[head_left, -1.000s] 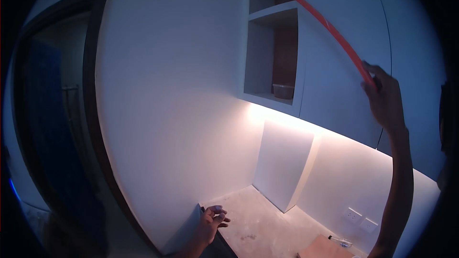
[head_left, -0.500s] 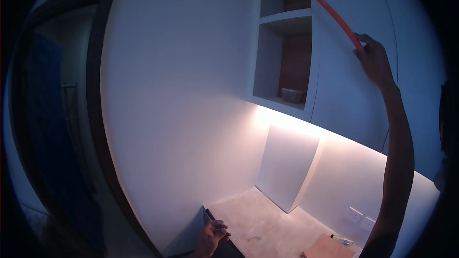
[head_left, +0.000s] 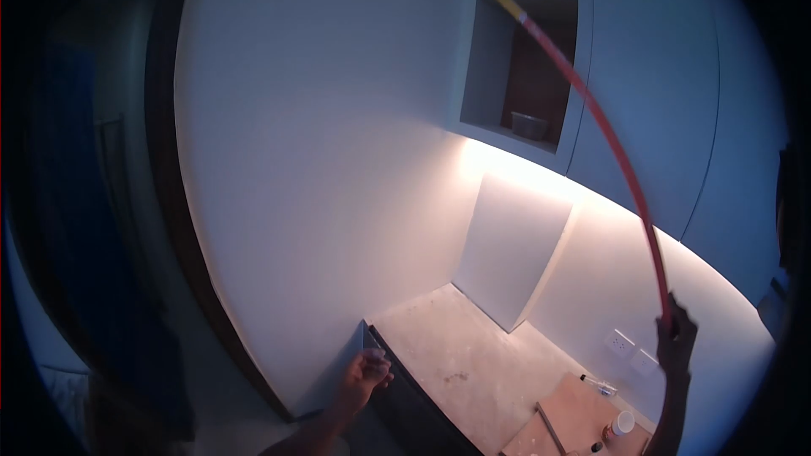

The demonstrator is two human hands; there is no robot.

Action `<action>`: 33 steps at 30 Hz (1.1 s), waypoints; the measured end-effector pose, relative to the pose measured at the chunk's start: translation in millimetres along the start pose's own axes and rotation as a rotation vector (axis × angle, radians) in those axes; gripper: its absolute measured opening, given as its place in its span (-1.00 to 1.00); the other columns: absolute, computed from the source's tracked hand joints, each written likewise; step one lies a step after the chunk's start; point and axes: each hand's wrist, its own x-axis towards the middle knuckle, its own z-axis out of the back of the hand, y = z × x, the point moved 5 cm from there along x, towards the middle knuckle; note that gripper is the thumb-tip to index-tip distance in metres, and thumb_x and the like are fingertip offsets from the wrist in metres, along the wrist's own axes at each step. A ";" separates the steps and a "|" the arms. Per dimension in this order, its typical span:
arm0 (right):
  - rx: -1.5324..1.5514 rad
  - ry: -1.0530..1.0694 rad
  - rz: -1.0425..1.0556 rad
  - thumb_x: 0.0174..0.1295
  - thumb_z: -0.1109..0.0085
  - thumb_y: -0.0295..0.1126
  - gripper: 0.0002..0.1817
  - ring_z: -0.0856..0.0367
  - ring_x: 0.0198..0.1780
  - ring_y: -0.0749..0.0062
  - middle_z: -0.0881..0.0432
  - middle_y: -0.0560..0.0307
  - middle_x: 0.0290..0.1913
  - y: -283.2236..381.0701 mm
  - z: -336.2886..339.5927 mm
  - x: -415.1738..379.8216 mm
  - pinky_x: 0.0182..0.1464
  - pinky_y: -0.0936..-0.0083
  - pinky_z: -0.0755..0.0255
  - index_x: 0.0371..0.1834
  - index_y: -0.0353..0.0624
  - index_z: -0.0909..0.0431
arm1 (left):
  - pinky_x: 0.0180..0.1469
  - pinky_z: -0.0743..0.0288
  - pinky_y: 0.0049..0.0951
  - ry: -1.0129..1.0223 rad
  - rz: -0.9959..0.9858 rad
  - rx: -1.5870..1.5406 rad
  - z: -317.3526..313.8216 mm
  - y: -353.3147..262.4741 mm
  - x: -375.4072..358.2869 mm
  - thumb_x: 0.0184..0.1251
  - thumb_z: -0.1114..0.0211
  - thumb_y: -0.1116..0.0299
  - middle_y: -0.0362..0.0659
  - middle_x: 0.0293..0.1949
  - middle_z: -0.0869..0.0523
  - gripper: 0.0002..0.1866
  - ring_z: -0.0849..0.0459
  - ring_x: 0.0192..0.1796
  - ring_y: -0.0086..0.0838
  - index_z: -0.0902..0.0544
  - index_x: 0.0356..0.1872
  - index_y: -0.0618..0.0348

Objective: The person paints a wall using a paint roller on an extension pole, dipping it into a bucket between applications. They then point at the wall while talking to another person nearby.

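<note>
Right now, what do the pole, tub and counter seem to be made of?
Pole: perhaps plastic or coated metal; it looks smooth and red, with a yellow end section. Tub: probably plastic, as its walls look translucent. Counter: possibly stone or laminate; it looks pale, matt and mottled, perhaps dusty.

A pale wall (head_left: pixel 312 160) fills the middle of my remote feed, a dark door frame (head_left: pixel 162 76) to its left; to the right I see blue-grey cabinets (head_left: pixel 655 101) beside an open shelf unit (head_left: pixel 500 136). Warm light (head_left: pixel 525 165) runs along their underside, falling on a smudged, pale surface (head_left: pixel 481 355) and two white sockets (head_left: pixel 621 342).
</note>
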 end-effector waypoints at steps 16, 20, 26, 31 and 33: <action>-0.038 0.059 -0.304 0.16 -0.36 -0.43 -0.73 -0.47 -0.64 0.25 -0.47 0.06 -0.63 84.6 21.1 -366.4 -0.58 0.32 -0.26 -0.30 -0.11 -0.36 | 0.15 -0.56 -0.31 0.676 -0.030 -0.253 -197.4 -42.3 34.7 0.48 0.01 -0.20 0.00 0.35 -0.43 -0.12 -0.60 0.22 -0.28 0.03 0.53 0.25; 0.175 0.206 -0.502 0.29 -0.31 -0.43 -0.75 -0.38 -0.57 0.46 -0.42 0.19 -0.53 148.1 63.9 -443.3 -0.52 0.45 -0.35 -0.05 -0.13 -0.46 | 0.16 -0.55 -0.30 0.719 0.001 -0.275 -183.6 -19.5 -11.1 0.50 0.02 -0.17 -0.03 0.33 -0.45 -0.19 -0.59 0.25 -0.30 -0.02 0.54 0.14; 0.175 0.517 -0.670 0.33 -0.10 -0.50 -0.88 -0.49 -0.42 0.27 -0.47 0.08 -0.50 187.0 107.2 -549.5 -0.31 0.42 -0.43 -0.10 -0.11 -0.48 | 0.17 -0.56 -0.25 0.654 0.279 -0.200 -138.5 79.1 -135.0 0.60 0.00 0.16 0.02 0.03 -0.66 -0.58 -0.68 0.10 -0.26 -0.37 0.25 0.27; 0.103 0.912 -0.835 0.29 -0.07 -0.33 -0.84 -0.55 -0.32 -0.15 -0.58 -0.17 -0.36 169.8 172.9 -644.6 -0.19 0.13 -0.45 -0.21 -0.13 -0.59 | 0.12 -0.57 -0.27 0.597 0.609 -0.099 -103.2 178.0 -243.0 0.57 -0.06 0.12 0.01 0.00 -0.69 -0.65 -0.69 0.08 -0.31 -0.46 0.07 0.23; -0.030 1.038 -0.908 0.23 -0.13 -0.25 -0.78 -0.61 -0.23 -0.17 -0.65 -0.18 -0.29 165.3 203.0 -669.6 -0.17 0.06 -0.44 -0.18 -0.08 -0.65 | 0.00 -0.60 -0.31 0.552 0.796 0.059 -94.1 188.2 -278.0 0.56 -0.07 0.06 -0.05 0.05 -0.70 -0.60 -0.72 0.05 -0.31 -0.47 0.07 0.21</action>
